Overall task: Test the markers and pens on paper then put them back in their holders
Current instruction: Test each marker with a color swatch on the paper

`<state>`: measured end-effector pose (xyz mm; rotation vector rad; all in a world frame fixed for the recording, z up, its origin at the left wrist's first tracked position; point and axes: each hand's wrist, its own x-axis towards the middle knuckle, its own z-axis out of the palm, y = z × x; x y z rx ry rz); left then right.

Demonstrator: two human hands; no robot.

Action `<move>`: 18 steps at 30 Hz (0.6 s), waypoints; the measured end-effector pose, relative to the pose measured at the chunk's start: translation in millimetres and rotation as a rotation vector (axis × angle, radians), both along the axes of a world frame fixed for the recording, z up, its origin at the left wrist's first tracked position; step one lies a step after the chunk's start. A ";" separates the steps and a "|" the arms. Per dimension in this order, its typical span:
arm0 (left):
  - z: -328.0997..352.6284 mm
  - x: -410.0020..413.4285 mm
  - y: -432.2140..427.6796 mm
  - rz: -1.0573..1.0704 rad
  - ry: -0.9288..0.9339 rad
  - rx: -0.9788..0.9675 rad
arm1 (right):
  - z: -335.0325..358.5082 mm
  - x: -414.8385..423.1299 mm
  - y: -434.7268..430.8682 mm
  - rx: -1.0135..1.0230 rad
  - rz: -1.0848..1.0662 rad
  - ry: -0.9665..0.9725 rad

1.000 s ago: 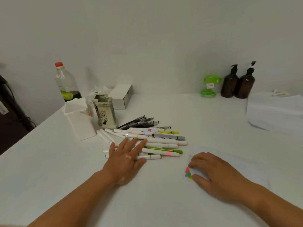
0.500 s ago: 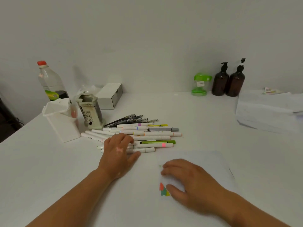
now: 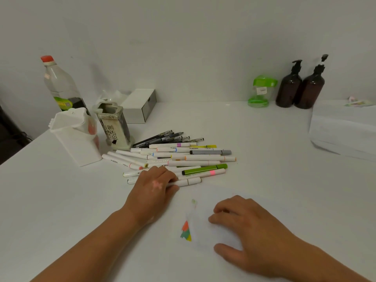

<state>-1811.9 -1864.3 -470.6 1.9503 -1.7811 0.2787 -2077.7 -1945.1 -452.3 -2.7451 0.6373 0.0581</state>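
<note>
Gripping a white marker lying crosswise just beyond the paper's far-L edge, the L hand is sitting nearest it, while the R hand is resting relaxed on the paper.

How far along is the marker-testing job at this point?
Done: a few colour swatches sit on the paper, so some testing has happened. In hand: the left hand closes on a white marker at the pile's near edge; the right hand presses the paper. Left: the pile lies on the table; no pen shows above the white holder or patterned holder.
</note>
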 end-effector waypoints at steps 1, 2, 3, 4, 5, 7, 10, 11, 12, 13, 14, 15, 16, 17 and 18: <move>0.0 0.1 1.1 -0.005 0.004 -0.007 | -0.5 -3.5 -2.1 0.005 -0.001 -0.010; 0.1 0.3 2.2 -0.009 0.002 -0.020 | -0.2 -6.9 -4.0 0.007 -0.009 -0.032; 0.7 0.0 3.3 -0.014 -0.001 -0.032 | 0.2 -9.4 -5.9 -0.001 -0.020 -0.073; 1.3 -0.3 4.7 -0.024 0.000 -0.040 | -0.2 -11.6 -7.8 -0.023 -0.035 -0.140; 1.3 -0.5 6.6 -0.039 0.008 -0.041 | -1.3 -13.1 -9.1 -0.051 -0.058 -0.235; 1.0 -2.5 12.1 -0.064 0.043 -0.044 | -1.7 -11.1 -10.1 -0.083 -0.112 -0.386; 2.2 -6.3 18.6 -0.060 0.117 -0.048 | 1.1 0.3 -8.5 -0.081 -0.147 -0.399; 4.2 -7.8 19.0 -0.051 0.148 -0.058 | 1.2 4.7 -8.7 -0.067 -0.161 -0.359; 6.5 -9.4 18.5 -0.040 0.186 -0.080 | 1.8 8.8 -9.2 -0.052 -0.176 -0.313; 9.7 -11.3 17.6 -0.024 0.242 -0.108 | 2.0 12.4 -10.1 -0.047 -0.177 -0.271; 14.3 -13.3 16.2 -0.001 0.324 -0.137 | 2.3 16.8 -10.8 -0.042 -0.171 -0.250; 19.6 -15.7 13.6 0.029 0.436 -0.158 | 3.2 21.3 -10.9 -0.031 -0.168 -0.252; 25.1 -19.4 9.7 0.052 0.596 -0.171 | 6.0 25.5 -10.5 -0.016 -0.177 -0.270; 31.2 -24.3 4.5 0.051 0.816 -0.179 | 9.6 29.1 -9.7 0.017 -0.195 -0.311; 36.9 -30.4 -1.8 0.008 1.088 -0.181 | 12.9 32.0 -8.8 0.086 -0.225 -0.374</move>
